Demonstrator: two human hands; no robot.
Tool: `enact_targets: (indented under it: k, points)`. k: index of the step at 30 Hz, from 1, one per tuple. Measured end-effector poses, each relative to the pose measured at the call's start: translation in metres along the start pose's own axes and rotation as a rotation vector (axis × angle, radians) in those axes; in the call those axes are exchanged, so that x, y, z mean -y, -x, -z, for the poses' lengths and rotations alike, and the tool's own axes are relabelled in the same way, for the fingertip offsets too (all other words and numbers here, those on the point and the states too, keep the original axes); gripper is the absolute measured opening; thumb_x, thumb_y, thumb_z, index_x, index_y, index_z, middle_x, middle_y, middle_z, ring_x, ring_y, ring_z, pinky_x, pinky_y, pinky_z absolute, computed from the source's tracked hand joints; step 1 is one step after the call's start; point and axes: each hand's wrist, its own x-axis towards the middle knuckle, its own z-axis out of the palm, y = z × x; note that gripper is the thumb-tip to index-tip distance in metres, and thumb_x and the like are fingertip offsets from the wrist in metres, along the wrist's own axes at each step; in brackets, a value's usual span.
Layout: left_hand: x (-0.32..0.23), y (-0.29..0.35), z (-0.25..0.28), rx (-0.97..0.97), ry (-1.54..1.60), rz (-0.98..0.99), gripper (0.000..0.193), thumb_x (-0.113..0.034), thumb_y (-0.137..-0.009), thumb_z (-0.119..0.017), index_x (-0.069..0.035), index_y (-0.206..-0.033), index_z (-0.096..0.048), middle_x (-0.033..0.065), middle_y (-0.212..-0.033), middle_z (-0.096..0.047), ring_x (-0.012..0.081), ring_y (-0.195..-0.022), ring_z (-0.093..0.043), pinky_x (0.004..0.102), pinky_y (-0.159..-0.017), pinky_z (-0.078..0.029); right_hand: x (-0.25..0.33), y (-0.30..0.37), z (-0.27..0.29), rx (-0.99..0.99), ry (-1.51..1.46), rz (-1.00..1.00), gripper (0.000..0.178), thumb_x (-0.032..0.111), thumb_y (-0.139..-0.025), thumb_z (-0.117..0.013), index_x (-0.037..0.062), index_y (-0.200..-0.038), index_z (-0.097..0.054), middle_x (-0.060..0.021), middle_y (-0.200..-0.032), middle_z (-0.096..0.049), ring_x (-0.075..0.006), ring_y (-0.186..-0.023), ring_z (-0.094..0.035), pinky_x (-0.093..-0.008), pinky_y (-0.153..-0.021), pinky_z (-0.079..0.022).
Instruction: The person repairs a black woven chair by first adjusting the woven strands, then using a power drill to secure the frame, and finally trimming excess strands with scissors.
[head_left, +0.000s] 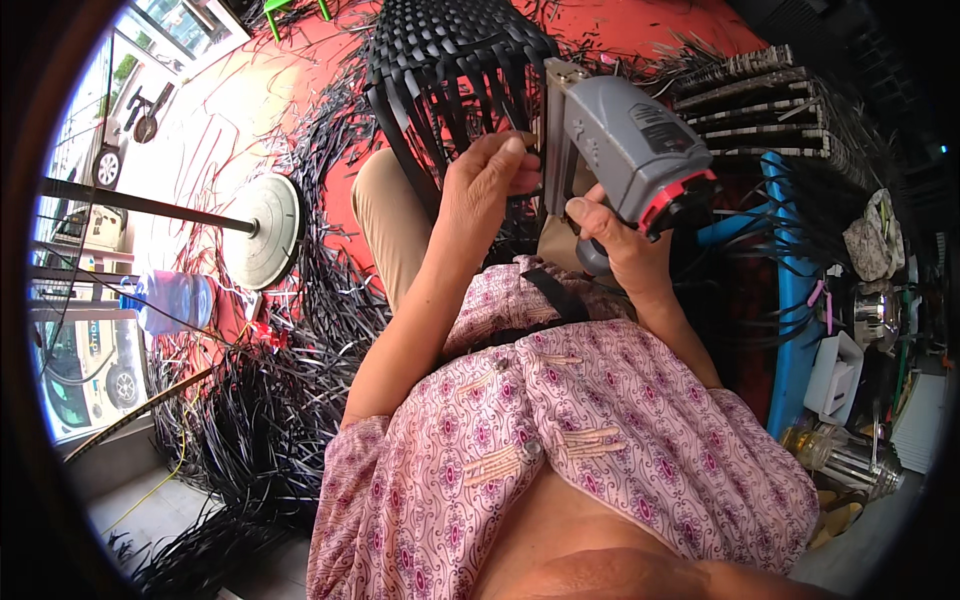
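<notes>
My right hand [632, 245] is wrapped round the handle of a grey staple gun [635, 135] with a red ring at its rear end. The tool's long metal magazine stands close beside the fingers of my left hand [484, 180]. Those fingers are curled together, and their tips are partly behind the magazine, so what they grip cannot be made out. Just beyond my hands is a piece woven from flat black strips [450, 45]. Its loose strip ends hang down next to my left hand.
Heaps of black strips [250, 430] cover the floor at the left. A round pale base with a pole [265, 230] and a blue water bottle [177, 302] stand there. On the right are stacked woven frames [750, 105], a blue bar [795, 340], a white container [835, 378] and a glass jar [850, 460].
</notes>
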Motion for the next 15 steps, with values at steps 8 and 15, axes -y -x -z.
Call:
enact_targets:
  k: [8,15]
  points:
    - [-0.039,0.012,0.008,-0.274,-0.248,-0.231,0.027,-0.023,-0.103,-0.057,-0.002,-0.108,-0.074,-0.0015,-0.075,-0.066,0.0020,-0.061,-0.051,0.0177,-0.056,-0.042,0.016,0.006,0.006,-0.084,-0.037,0.053,0.015,0.011,-0.083,-0.078,0.0034,-0.084,-0.065,-0.0014,-0.074,-0.062,-0.0102,-0.061,-0.058,-0.0250,-0.060,-0.046]
    - [-0.024,-0.020,0.009,-0.430,-0.452,-0.259,0.035,-0.031,-0.100,-0.059,0.002,-0.108,-0.069,0.0048,-0.080,-0.069,0.0079,-0.063,-0.058,0.0232,-0.058,-0.049,0.015,0.012,0.014,-0.070,-0.107,0.049,0.016,0.007,-0.085,-0.077,0.0025,-0.076,-0.063,-0.0014,-0.074,-0.063,-0.0102,-0.063,-0.058,-0.0257,-0.063,-0.046]
